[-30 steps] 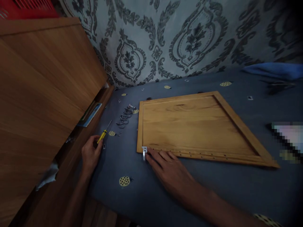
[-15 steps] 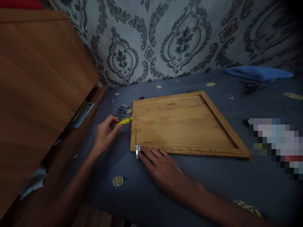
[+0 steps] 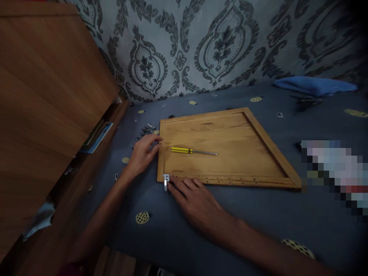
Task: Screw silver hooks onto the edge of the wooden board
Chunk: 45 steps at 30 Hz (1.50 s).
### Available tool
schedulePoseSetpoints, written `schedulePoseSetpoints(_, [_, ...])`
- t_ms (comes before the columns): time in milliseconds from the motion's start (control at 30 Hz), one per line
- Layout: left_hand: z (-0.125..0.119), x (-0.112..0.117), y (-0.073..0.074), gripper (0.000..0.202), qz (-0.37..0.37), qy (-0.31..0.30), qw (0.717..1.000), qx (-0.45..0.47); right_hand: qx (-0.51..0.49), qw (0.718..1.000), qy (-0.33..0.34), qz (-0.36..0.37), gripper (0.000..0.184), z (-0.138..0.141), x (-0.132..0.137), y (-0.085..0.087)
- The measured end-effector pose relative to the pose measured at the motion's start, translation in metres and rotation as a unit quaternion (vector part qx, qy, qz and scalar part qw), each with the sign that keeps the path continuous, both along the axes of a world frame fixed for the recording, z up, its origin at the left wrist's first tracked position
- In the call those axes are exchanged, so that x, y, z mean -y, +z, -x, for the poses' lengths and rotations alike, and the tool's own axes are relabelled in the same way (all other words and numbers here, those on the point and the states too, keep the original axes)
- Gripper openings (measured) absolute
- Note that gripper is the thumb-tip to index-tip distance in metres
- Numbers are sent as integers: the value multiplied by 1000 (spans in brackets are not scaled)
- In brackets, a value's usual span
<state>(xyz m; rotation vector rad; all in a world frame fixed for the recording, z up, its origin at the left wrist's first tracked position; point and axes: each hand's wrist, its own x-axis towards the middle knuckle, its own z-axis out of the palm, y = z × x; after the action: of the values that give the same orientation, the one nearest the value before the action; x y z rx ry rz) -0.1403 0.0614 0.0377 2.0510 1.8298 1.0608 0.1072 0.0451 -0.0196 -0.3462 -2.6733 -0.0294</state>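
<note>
A framed wooden panel [image 3: 230, 134] is lying flat on a dark, pineapple-patterned cloth [image 3: 178, 237], its broad face showing and a row of dark dots [image 3: 229, 179] running along its near rail. At the near left corner, the right hand [image 3: 199, 203] is bringing thumb and forefinger together on a small metal bracket [image 3: 166, 177], which is resting against the panel's edge and hanging its curved part down past it. The left hand [image 3: 143, 153] is holding nothing; its thumb and fingers are standing apart at the panel's left edge, though whether they are touching the wood cannot be told. A yellow-handled screwdriver [image 3: 182, 150] is lying on the panel, its shaft pointing right. Just beyond the left hand, small metal pieces [image 3: 148, 128] are lying in a cluster. A wooden cabinet [image 3: 51, 65] is standing at left, a blue cloth [image 3: 316, 85] is lying at far right, and a patterned wall [image 3: 179, 76] is rising behind.
</note>
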Motion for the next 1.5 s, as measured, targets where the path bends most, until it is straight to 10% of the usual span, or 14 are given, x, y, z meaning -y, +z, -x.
schedulePoseSetpoints(367, [-15, 83, -20, 63, 76, -71, 994, -35, -17, 1000, -2, 9, 41, 0, 1, -1])
schedulePoseSetpoints(1000, [-24, 82, -34, 49, 88, -66, 994, -12, -95, 976, 18, 195, 42, -2, -18, 15])
schedulePoseSetpoints(1500, [-24, 88, -40, 48, 101, -41, 994, 14, -35, 989, 23, 139, 44, -3, -13, -1])
